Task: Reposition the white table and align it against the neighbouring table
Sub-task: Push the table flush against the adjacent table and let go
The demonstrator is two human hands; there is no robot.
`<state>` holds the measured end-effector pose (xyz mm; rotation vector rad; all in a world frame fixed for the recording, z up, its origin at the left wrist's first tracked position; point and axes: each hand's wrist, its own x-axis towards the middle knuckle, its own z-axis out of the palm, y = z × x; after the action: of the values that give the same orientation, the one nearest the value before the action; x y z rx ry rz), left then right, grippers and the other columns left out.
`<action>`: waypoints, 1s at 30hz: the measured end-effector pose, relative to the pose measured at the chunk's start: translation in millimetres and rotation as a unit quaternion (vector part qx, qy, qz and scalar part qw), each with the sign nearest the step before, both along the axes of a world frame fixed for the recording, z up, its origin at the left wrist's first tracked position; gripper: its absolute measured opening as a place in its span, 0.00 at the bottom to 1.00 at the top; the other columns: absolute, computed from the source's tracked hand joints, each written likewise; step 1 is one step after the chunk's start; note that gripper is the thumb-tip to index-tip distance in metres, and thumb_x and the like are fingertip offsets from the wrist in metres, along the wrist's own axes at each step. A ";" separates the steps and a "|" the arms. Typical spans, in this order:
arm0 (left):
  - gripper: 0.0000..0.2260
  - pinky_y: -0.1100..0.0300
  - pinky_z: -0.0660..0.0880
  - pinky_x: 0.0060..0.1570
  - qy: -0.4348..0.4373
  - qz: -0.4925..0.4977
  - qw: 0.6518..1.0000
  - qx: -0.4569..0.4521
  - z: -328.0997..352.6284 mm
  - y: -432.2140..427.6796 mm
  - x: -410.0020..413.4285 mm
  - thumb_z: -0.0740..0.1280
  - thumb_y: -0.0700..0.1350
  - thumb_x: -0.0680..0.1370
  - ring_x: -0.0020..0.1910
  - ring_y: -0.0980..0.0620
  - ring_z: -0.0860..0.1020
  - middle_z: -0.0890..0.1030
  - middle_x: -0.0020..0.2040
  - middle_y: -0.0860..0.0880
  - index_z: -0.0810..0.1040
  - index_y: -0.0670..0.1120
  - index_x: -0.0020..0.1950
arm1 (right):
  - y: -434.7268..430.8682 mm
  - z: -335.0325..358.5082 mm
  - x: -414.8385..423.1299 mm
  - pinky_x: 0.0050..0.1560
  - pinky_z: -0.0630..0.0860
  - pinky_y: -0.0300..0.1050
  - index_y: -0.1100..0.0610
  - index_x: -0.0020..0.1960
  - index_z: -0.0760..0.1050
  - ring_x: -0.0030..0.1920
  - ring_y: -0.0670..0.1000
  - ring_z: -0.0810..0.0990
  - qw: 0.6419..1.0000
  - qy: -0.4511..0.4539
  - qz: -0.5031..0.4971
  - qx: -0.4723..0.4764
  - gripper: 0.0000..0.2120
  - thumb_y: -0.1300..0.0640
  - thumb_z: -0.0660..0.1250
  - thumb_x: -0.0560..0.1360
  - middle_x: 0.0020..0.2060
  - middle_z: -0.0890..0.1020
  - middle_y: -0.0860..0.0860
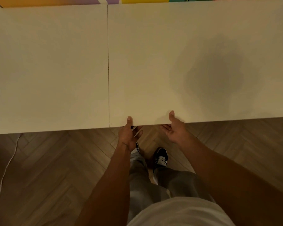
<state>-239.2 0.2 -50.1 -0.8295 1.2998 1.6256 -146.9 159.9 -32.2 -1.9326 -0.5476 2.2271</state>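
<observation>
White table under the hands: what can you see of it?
The white table has a plain, smooth, matt top with a soft shadow on it. Its left side lies close against the neighbouring table, with a thin seam between them. The left hand and right hand grip its near edge, thumbs on top.

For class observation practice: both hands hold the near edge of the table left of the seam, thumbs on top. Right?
Wrong side. The head view shows the left hand and right hand holding the near edge of the table right of the seam, thumbs on top.
</observation>
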 end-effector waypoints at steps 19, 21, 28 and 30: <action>0.14 0.60 0.83 0.35 0.013 -0.015 1.000 -0.006 8.4 1.0 0.4 0.65 0.54 0.83 0.43 0.49 0.83 0.80 0.49 0.43 0.74 0.43 0.55 | 1.5 3.7 5.9 0.54 0.81 0.53 0.63 0.63 0.73 0.47 0.54 0.81 0.999 0.005 0.028 0.014 0.22 0.49 0.70 0.78 0.49 0.80 0.58; 0.15 0.59 0.82 0.35 0.017 -0.022 1.000 -0.011 9.6 0.2 0.3 0.66 0.55 0.83 0.43 0.49 0.84 0.80 0.50 0.43 0.74 0.43 0.56 | 1.5 4.4 7.1 0.53 0.81 0.52 0.63 0.65 0.73 0.48 0.55 0.81 1.000 0.012 0.024 0.009 0.23 0.49 0.70 0.77 0.50 0.80 0.58; 0.17 0.56 0.83 0.39 0.021 -0.055 0.998 -0.031 7.8 -2.4 -2.6 0.65 0.56 0.83 0.45 0.51 0.85 0.80 0.50 0.46 0.73 0.44 0.62 | -0.7 2.6 10.6 0.52 0.81 0.49 0.63 0.60 0.73 0.50 0.53 0.81 0.998 0.000 0.067 0.009 0.19 0.53 0.72 0.76 0.61 0.77 0.60; 0.20 0.58 0.82 0.35 0.022 -0.053 0.998 -0.035 8.1 -2.3 -2.5 0.64 0.57 0.83 0.45 0.51 0.85 0.79 0.51 0.45 0.71 0.43 0.65 | -1.8 1.5 8.9 0.52 0.81 0.49 0.64 0.63 0.73 0.49 0.53 0.80 0.998 -0.007 0.059 0.016 0.22 0.53 0.73 0.76 0.61 0.77 0.60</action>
<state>-241.8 -2.1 -42.0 -0.7579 1.4150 1.5307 -138.0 158.2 -30.6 -1.9499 -0.7124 2.2601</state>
